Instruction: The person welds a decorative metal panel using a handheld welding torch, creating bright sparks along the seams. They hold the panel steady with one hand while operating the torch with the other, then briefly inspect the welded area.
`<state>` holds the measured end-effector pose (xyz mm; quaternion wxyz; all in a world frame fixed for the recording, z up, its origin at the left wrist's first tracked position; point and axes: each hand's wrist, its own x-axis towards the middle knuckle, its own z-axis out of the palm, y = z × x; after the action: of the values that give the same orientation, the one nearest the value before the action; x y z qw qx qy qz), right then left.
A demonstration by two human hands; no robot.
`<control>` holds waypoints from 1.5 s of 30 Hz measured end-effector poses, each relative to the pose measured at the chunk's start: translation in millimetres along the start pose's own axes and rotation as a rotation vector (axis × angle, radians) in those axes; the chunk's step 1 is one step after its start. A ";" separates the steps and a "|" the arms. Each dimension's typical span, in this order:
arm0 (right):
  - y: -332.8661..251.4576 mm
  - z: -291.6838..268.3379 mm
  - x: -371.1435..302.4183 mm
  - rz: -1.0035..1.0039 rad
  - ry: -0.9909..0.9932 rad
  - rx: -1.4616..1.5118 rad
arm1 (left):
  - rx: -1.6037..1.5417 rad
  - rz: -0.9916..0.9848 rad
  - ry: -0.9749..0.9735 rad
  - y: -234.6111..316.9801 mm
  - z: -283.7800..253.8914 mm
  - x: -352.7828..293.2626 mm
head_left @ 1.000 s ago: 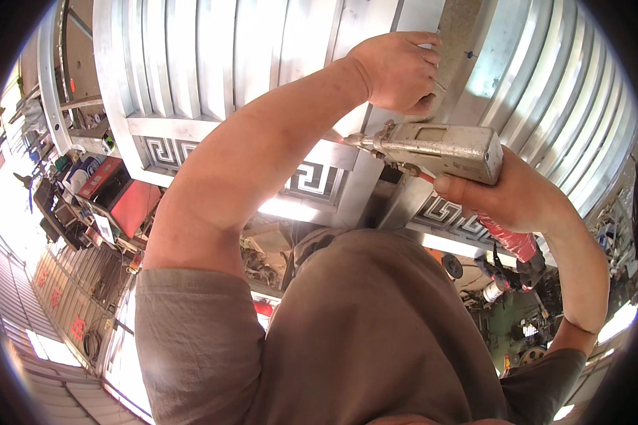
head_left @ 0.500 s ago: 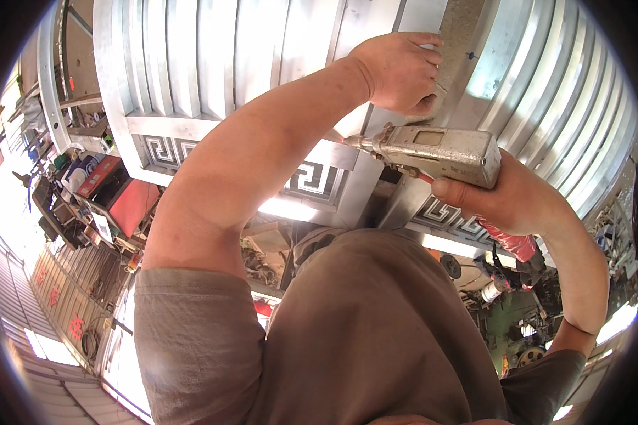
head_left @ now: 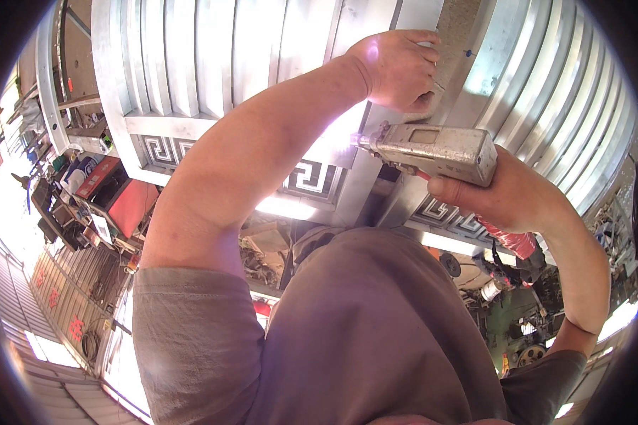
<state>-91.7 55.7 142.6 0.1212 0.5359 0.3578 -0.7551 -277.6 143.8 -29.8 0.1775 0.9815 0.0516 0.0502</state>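
Observation:
My right hand (head_left: 489,191) is wrapped round a boxy, scuffed metal welding gun (head_left: 439,152) with a red-wrapped cable below. Its narrow nozzle points left at the lower part of a silvery metal panel (head_left: 174,126). A white-violet glare covers the tip and the spot it meets. Farther off, my left hand (head_left: 404,71) curls over the right edge bar of this panel, knuckles up; its fingertips are partly hidden. My left forearm crosses above the ribbed panel and its square-spiral ornament (head_left: 312,177).
A second ribbed metal panel (head_left: 539,78) lies to the right, with a gap between the two. A red machine (head_left: 124,195) stands at the left among clutter. Tools and a white can (head_left: 490,289) are at the lower right.
A bright white-violet glare has appeared at the welding gun's tip. The gun and my right hand have shifted slightly left; my left hand stays on the panel's edge.

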 end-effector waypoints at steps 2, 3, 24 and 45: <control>-1.7 -0.5 -1.2 0.008 0.002 0.003 | 0.016 -0.008 -0.026 0.5 -0.1 0.2; -2.6 -0.4 -1.9 0.007 0.004 0.009 | 0.007 -0.007 -0.010 0.4 -0.4 0.0; 2.4 -1.1 -9.9 -0.021 0.027 0.026 | 0.043 -0.001 -0.054 -0.2 -0.3 1.0; 17.9 -9.0 -70.0 0.110 0.153 0.252 | -0.007 0.016 0.048 -1.2 0.2 0.1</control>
<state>-47.3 34.9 196.4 0.0665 0.6217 0.2383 -0.7431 -277.6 144.8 -30.3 0.1794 0.9797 0.0477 0.0752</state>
